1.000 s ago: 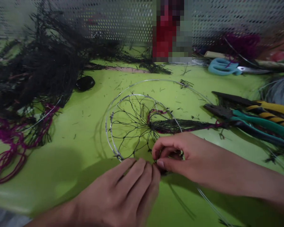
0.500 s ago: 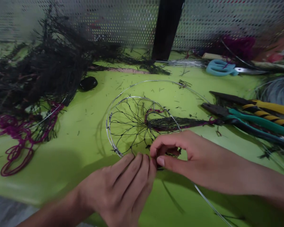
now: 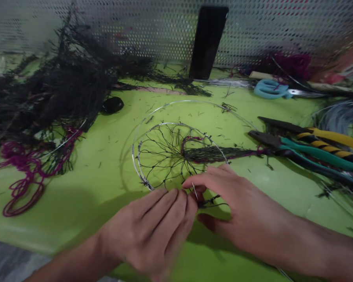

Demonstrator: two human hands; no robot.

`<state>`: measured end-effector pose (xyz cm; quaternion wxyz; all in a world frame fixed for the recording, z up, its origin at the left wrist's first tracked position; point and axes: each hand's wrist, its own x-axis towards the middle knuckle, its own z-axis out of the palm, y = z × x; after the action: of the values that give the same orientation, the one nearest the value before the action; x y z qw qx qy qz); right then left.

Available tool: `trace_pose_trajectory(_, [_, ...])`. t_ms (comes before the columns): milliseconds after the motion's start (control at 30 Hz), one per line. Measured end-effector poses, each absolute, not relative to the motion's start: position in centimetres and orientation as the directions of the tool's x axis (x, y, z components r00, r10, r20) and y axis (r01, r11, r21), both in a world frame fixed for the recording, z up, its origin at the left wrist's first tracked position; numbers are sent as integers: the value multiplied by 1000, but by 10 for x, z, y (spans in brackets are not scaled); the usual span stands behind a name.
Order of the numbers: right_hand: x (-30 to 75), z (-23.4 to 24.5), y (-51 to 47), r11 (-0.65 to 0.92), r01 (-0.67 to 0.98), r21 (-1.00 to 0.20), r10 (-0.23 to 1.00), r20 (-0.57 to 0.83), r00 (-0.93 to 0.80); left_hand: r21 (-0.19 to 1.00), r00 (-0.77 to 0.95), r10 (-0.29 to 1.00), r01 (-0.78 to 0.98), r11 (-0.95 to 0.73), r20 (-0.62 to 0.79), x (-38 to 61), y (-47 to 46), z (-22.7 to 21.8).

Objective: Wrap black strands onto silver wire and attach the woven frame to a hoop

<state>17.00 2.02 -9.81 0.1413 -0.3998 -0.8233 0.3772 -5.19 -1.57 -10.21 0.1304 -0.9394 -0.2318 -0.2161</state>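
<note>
A ring of silver wire lies in the middle, with black netting strung across it in loops and knots. My left hand is closed on the ring's near edge, and its fingertips are hidden. A short, straight silver wire end sticks up beside those fingertips. Just right of it, my right hand curves over the ring with thumb and forefinger apart. Dark thread passes through that gap. From the net's centre a gathered bundle of black mesh runs right to a purple tie.
Green-handled pliers and yellow-and-black-handled pliers lie right, below blue scissors. Tangled black netting and purple cord fill the left. A black phone-like slab leans on the perforated panel. Wires lie behind.
My right thumb has parted from the forefinger, and the hand has shifted slightly right. The straight silver wire end now shows between the hands. My left hand keeps its hold.
</note>
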Motion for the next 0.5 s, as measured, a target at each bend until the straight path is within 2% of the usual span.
trace_pose_trajectory(100, [169, -100, 20, 421, 532, -735, 772, -17, -635, -154, 797, 377, 495, -855, 471, -51, -18, -102])
trace_pose_trajectory(233, [169, -101, 21, 443, 491, -750, 786, 61, -616, -102, 771, 423, 526, -844, 475, -53, -16, -100])
trace_pose_trajectory(333, [172, -100, 21, 500, 437, -747, 758, 135, -638, -83, 765, 390, 496, -864, 512, -52, -10, -99])
trace_pose_trajectory(400, [173, -100, 20, 508, 436, -743, 744, 123, -657, -59, 757, 389, 488, -871, 525, -51, -7, -98])
trace_pose_trajectory(500, [172, -103, 18, 455, 475, -753, 747, 33, -664, -44, 735, 402, 504, -863, 546, -50, -5, -98])
